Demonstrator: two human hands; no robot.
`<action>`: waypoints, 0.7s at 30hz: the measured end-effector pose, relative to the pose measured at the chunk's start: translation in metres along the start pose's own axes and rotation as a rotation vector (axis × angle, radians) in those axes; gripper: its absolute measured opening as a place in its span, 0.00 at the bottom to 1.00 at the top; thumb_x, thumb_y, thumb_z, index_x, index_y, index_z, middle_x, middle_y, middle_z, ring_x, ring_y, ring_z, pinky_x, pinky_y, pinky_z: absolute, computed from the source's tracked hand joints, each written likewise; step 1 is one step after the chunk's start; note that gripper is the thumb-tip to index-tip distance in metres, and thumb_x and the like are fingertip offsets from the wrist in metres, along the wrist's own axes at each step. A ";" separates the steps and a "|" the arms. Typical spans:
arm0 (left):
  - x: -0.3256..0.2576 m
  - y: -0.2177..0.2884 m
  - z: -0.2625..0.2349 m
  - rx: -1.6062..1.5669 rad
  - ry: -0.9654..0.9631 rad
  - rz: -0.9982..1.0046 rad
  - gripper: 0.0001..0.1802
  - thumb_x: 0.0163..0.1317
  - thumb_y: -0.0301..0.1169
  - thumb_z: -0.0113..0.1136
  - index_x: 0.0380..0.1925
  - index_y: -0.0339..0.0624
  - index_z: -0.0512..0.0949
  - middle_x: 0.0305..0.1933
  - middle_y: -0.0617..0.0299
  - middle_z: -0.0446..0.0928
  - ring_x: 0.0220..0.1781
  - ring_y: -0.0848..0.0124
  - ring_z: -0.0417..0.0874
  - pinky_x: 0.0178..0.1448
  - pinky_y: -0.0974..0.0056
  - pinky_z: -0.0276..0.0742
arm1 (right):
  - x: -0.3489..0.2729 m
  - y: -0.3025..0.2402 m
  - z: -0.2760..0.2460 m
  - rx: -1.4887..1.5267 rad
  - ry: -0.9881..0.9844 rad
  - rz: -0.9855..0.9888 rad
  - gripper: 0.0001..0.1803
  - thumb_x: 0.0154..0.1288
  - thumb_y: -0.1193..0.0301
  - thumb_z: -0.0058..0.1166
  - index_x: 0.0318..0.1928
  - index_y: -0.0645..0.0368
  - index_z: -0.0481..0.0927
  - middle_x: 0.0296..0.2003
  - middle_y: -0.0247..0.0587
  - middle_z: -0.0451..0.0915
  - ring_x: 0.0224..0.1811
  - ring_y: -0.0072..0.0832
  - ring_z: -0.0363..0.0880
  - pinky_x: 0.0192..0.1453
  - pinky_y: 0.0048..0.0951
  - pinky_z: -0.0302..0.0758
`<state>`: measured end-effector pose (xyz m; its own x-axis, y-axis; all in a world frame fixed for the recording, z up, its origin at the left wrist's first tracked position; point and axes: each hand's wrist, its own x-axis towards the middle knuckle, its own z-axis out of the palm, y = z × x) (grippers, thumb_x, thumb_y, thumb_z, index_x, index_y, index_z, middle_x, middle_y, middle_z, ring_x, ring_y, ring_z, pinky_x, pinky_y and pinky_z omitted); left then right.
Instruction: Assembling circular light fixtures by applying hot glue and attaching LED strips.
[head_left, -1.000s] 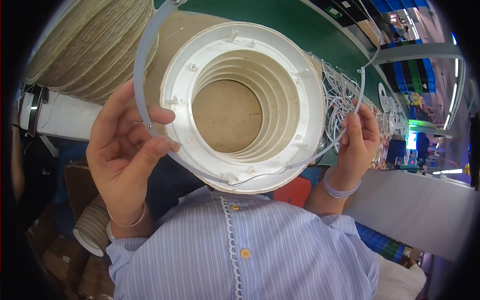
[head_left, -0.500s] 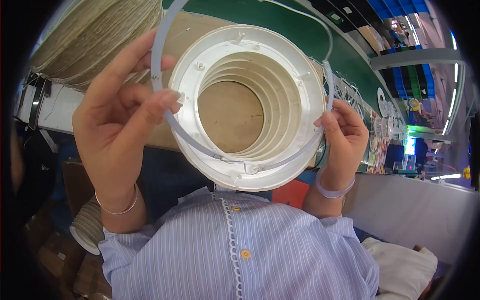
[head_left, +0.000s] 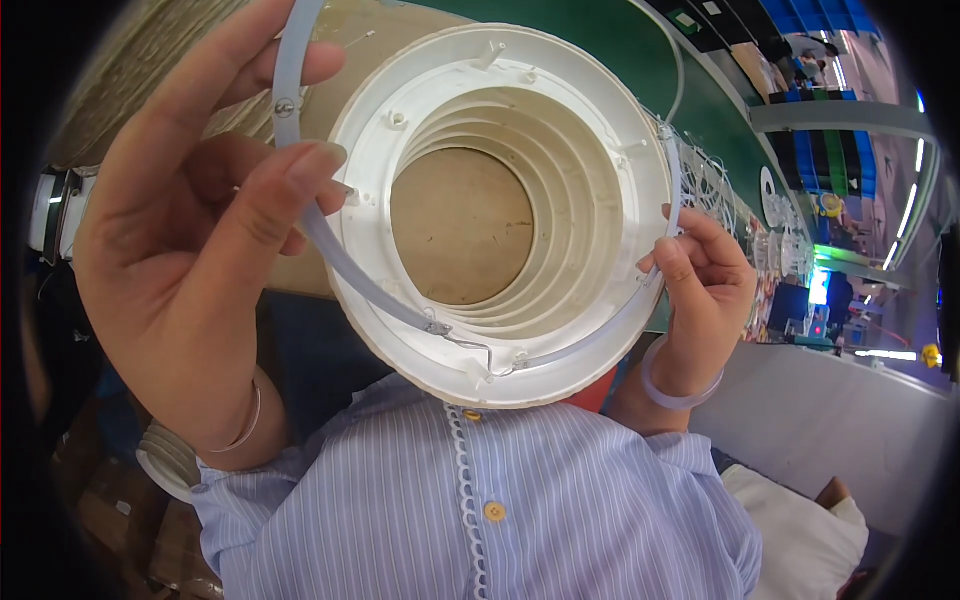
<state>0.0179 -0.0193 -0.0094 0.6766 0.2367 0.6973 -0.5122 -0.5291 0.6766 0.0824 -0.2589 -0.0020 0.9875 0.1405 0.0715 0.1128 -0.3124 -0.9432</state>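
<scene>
A round white plastic housing (head_left: pixel 520 380) with stepped inner rings is held up close to the camera, its open middle showing a brown surface behind. A thin pale translucent strip (head_left: pixel 370 282) with a wire at its end curves across the lower rim. My left hand (head_left: pixel 190 260) pinches the strip's left end between thumb and fingers, close to the housing's left edge. My right hand (head_left: pixel 705 290) grips the strip's other end against the right rim. Both wrists wear thin bracelets.
A green table surface (head_left: pixel 640 60) lies behind the housing, with white wire parts (head_left: pixel 720 190) on it at the right. A ribbed beige duct (head_left: pixel 130 60) fills the upper left. My striped blue buttoned shirt (head_left: pixel 480 500) is below. A white surface (head_left: pixel 820 400) spreads at the right.
The housing has come closer to the camera. My left hand has shifted its grip along the strip, and the strip now lies lower across the rim. My right hand has stayed at the right edge.
</scene>
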 end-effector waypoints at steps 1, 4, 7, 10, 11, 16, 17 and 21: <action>0.001 -0.002 0.001 -0.007 -0.001 -0.001 0.22 0.52 0.23 0.52 0.49 0.32 0.65 0.42 0.53 0.74 0.23 0.83 0.73 0.21 0.82 0.62 | -0.001 0.000 -0.001 -0.015 -0.032 0.006 0.14 0.51 0.80 0.51 0.41 0.68 0.72 0.21 0.37 0.76 0.26 0.15 0.72 0.31 0.10 0.64; 0.002 -0.008 0.006 -0.330 0.011 -0.092 0.22 0.52 0.23 0.52 0.50 0.32 0.65 0.42 0.52 0.74 0.23 0.82 0.72 0.21 0.82 0.61 | -0.005 -0.002 -0.001 -0.120 0.030 0.015 0.15 0.48 0.82 0.53 0.40 0.68 0.72 0.22 0.34 0.75 0.23 0.13 0.68 0.28 0.09 0.61; 0.002 0.004 0.005 0.020 -0.025 -0.015 0.23 0.52 0.22 0.52 0.50 0.32 0.65 0.42 0.52 0.74 0.23 0.83 0.72 0.22 0.82 0.61 | -0.008 0.004 -0.004 -0.400 0.076 -0.133 0.16 0.46 0.83 0.55 0.40 0.67 0.74 0.23 0.30 0.73 0.20 0.10 0.61 0.25 0.09 0.55; 0.007 0.012 -0.001 0.184 -0.180 -0.522 0.23 0.51 0.22 0.52 0.50 0.33 0.65 0.42 0.52 0.74 0.23 0.83 0.72 0.22 0.82 0.62 | -0.011 0.005 -0.005 -0.473 0.062 -0.182 0.17 0.46 0.82 0.56 0.40 0.65 0.74 0.24 0.28 0.72 0.18 0.09 0.53 0.22 0.10 0.50; -0.001 0.005 0.005 0.142 -0.096 -0.288 0.23 0.51 0.21 0.52 0.50 0.33 0.65 0.42 0.52 0.74 0.23 0.83 0.72 0.23 0.82 0.62 | -0.012 0.004 -0.005 -0.516 0.056 -0.190 0.18 0.46 0.82 0.56 0.41 0.64 0.74 0.24 0.28 0.72 0.18 0.08 0.53 0.21 0.10 0.50; 0.007 0.014 0.008 0.220 -0.136 -0.535 0.22 0.51 0.20 0.52 0.49 0.33 0.66 0.41 0.53 0.75 0.23 0.83 0.72 0.25 0.82 0.63 | -0.009 0.003 -0.003 -0.577 0.082 -0.208 0.19 0.45 0.78 0.58 0.42 0.63 0.73 0.21 0.30 0.72 0.14 0.11 0.53 0.16 0.14 0.50; 0.009 0.017 0.010 0.213 -0.123 -0.564 0.22 0.51 0.20 0.51 0.49 0.34 0.66 0.41 0.53 0.75 0.24 0.83 0.72 0.25 0.82 0.64 | -0.009 0.002 -0.003 -0.617 0.060 -0.218 0.21 0.45 0.78 0.58 0.43 0.62 0.72 0.21 0.30 0.72 0.14 0.12 0.53 0.16 0.14 0.51; 0.011 0.016 0.010 0.198 -0.116 -0.606 0.22 0.50 0.19 0.52 0.49 0.34 0.66 0.41 0.54 0.75 0.23 0.83 0.71 0.26 0.82 0.64 | -0.009 -0.002 -0.003 -0.661 0.049 -0.198 0.21 0.44 0.78 0.59 0.43 0.61 0.73 0.21 0.31 0.72 0.14 0.12 0.55 0.16 0.14 0.52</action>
<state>0.0220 -0.0338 0.0067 0.8737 0.4568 0.1673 0.0787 -0.4722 0.8780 0.0740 -0.2618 0.0003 0.9433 0.2165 0.2516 0.3200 -0.7944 -0.5163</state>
